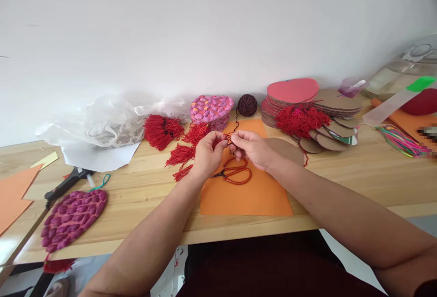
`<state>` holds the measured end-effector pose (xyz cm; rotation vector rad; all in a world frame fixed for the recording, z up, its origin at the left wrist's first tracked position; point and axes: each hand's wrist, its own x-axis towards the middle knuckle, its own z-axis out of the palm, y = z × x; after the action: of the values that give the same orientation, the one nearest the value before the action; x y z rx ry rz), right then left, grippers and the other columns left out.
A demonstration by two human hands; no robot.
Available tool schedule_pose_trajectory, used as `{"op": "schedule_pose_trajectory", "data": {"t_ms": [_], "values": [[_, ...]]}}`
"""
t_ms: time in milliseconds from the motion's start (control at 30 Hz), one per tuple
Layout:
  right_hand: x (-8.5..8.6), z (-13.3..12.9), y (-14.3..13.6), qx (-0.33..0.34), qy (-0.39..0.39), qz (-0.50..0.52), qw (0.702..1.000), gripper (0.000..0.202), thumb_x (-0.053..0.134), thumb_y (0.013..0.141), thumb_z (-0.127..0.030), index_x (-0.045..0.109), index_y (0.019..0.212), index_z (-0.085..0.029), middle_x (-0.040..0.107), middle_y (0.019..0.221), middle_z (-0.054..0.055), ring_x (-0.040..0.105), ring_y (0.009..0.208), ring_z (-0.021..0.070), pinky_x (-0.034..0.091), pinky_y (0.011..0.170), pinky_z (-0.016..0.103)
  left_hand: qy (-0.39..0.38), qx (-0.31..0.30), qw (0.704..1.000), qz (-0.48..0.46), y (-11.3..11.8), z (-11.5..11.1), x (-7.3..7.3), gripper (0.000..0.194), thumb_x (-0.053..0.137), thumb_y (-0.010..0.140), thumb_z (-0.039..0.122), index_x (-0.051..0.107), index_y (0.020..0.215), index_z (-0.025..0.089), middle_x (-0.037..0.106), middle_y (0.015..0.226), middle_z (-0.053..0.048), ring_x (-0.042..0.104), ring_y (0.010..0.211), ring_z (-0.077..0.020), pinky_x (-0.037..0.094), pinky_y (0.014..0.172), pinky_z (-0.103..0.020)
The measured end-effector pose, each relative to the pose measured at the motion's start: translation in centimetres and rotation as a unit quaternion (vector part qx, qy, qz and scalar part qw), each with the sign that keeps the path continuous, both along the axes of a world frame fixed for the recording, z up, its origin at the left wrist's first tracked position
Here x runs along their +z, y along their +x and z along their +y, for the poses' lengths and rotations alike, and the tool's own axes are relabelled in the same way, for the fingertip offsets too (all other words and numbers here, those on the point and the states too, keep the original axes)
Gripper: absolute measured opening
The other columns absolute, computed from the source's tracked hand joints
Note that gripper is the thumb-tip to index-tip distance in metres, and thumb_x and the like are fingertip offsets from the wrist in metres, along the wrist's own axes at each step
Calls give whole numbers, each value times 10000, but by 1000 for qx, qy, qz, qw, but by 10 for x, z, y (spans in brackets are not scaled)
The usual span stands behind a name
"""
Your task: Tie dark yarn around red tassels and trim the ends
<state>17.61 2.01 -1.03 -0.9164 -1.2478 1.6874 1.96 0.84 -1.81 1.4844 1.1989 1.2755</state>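
Observation:
My left hand (209, 152) and my right hand (251, 147) meet above an orange sheet of paper (246, 202), thumbs and fingertips pinched close together on thin yarn. A dark strand of yarn (236, 121) runs from the fingers back to a dark red and black yarn ball (247, 105) by the wall. What the fingers form in the yarn is too small to make out. Below the hands, scissors (239, 176) with orange-red handles lie on the sheet. Red yarn tassels (182, 154) lie just left of my left hand.
A bigger red tassel bundle (163, 131) and a pink decorated heart stack (211, 110) sit behind. To the right are stacked red cardboard shapes (292, 91) and red yarn (302, 120). At left lie a purple heart (75, 217), a glue gun (70, 185) and plastic bags (102, 121).

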Motion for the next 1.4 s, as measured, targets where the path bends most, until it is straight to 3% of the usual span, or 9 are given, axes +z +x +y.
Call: {"op": "schedule_pose_trajectory", "data": {"t_ms": [100, 167, 367, 567, 667, 800, 1033, 1200, 1400], "values": [[5, -1, 5, -60, 118, -140, 981, 311, 654, 832, -483, 543, 808, -193, 600, 729, -10, 520, 579, 108, 410, 538, 251, -8, 20, 1000, -19, -2, 4, 0, 22, 604, 816, 192, 582, 819, 188, 561, 723, 24, 492, 653, -108, 412, 639, -230], [16, -5, 11, -86, 217, -261, 937, 259, 641, 857, -443, 587, 821, -192, 630, 758, 0, 535, 624, 117, 390, 577, 257, -19, 43, 997, -65, -5, 8, 1, 40, 581, 820, 183, 544, 816, 196, 520, 707, 38, 466, 619, -99, 400, 604, -218], [39, -23, 24, 125, 326, -496, 795, 155, 736, 771, -325, 659, 799, -193, 685, 794, 33, 576, 711, 171, 334, 609, 287, -21, 89, 989, -116, -12, 16, 3, 79, 554, 832, 162, 496, 794, 200, 489, 685, 46, 439, 599, -92, 386, 590, -205], [28, -25, 21, 179, 384, -562, 710, 69, 588, 813, -187, 626, 756, -175, 671, 815, 86, 588, 769, 215, 349, 665, 317, -7, 109, 990, -90, -14, 17, 0, 76, 556, 842, 164, 505, 800, 200, 485, 684, 47, 440, 597, -93, 380, 598, -211], [40, -27, 23, 174, 359, -551, 733, 92, 549, 864, -214, 621, 821, -176, 682, 852, 91, 585, 760, 208, 344, 646, 315, 0, 122, 989, -80, -16, 19, 0, 61, 561, 844, 171, 515, 815, 199, 492, 676, 48, 446, 586, -93, 373, 591, -212], [54, -27, 28, 184, 225, -491, 821, 131, 523, 919, -301, 611, 899, -206, 667, 820, 36, 524, 645, 149, 327, 559, 277, -1, 126, 985, -121, -20, 22, 2, 76, 587, 836, 197, 514, 816, 200, 497, 663, 49, 446, 579, -93, 384, 584, -208], [46, -16, 32, 265, 60, -260, 926, 227, 671, 838, -323, 601, 984, -164, 629, 849, 29, 547, 713, 118, 427, 611, 232, -30, 133, 970, -201, -24, 25, 6, 173, 642, 809, 261, 486, 763, 201, 500, 674, 43, 439, 567, -87, 409, 572, -202], [43, -24, 19, 244, -11, -96, 965, 425, 635, 847, -592, 538, 842, -178, 549, 683, -11, 375, 484, 62, 308, 417, 189, 26, 153, 985, -74, -23, 21, 4, 94, 591, 856, 252, 513, 826, 209, 500, 682, 42, 451, 593, -105, 407, 607, -219], [28, -34, 1, 229, -98, 7, 968, 642, 472, 826, -820, 534, 818, -181, 550, 620, -7, 327, 436, 66, 362, 371, 189, 103, 155, 981, 50, -18, 13, 4, 47, 533, 894, 213, 522, 849, 210, 543, 754, 18, 475, 676, -129, 394, 673, -244]]}}
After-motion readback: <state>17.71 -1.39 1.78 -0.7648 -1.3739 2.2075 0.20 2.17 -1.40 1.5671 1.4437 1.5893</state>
